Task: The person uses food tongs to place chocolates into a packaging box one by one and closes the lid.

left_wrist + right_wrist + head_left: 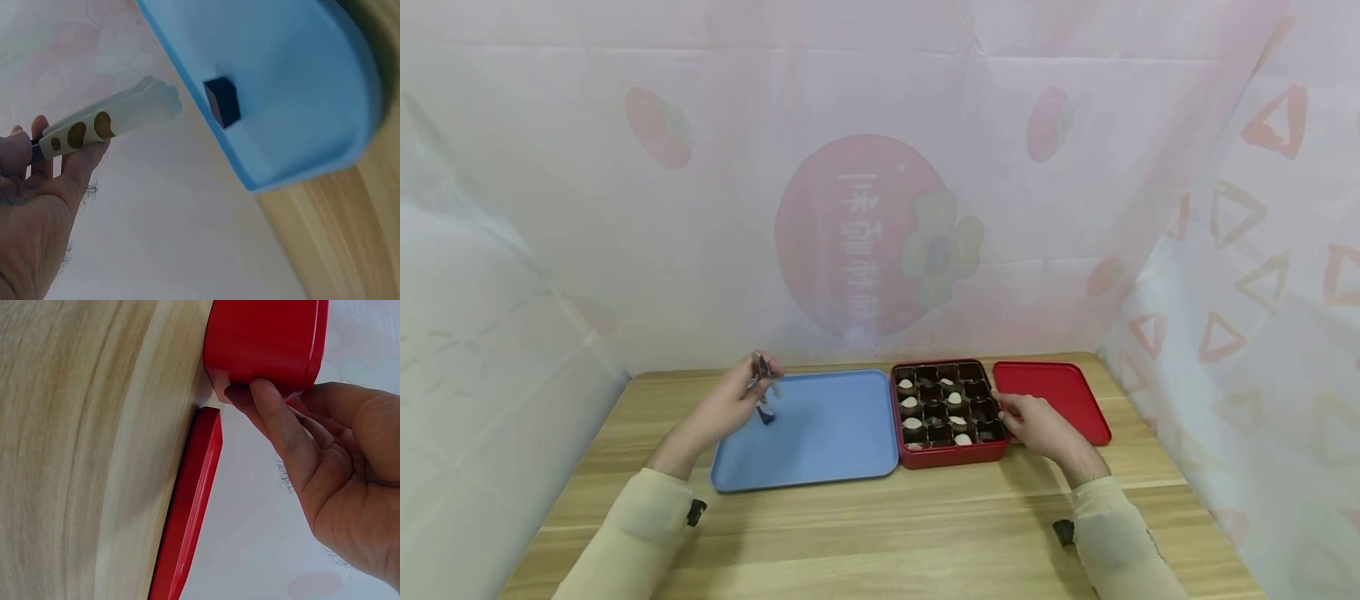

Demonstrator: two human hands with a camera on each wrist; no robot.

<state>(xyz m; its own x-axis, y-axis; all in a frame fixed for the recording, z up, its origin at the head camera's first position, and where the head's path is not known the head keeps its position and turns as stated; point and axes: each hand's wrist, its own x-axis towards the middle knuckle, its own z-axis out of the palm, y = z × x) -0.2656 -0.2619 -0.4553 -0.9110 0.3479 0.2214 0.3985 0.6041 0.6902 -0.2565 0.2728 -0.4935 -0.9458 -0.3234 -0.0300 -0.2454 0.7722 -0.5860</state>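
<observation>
My left hand [745,396] pinches a small pair of tongs [81,133] by its dark end. The tongs are pale with brown spots and a cloudy, paw-shaped tip, which points over the blue tray [827,433]. Near the tray's left end, below the tongs, lies a small dark block [222,102]; its kind cannot be told. My right hand [1036,423] grips the right wall of a red box [958,456], fingertips against the outside and thumb at the rim. Inside the box, a dark divided insert [933,411] holds several whitish pieces [954,398] in some compartments.
A red lid [1078,398] lies right of the box, close beside it. The blue tray adjoins the box on the left. All stand on a wooden table [865,533], with printed white curtains [715,250] hanging behind and at both sides.
</observation>
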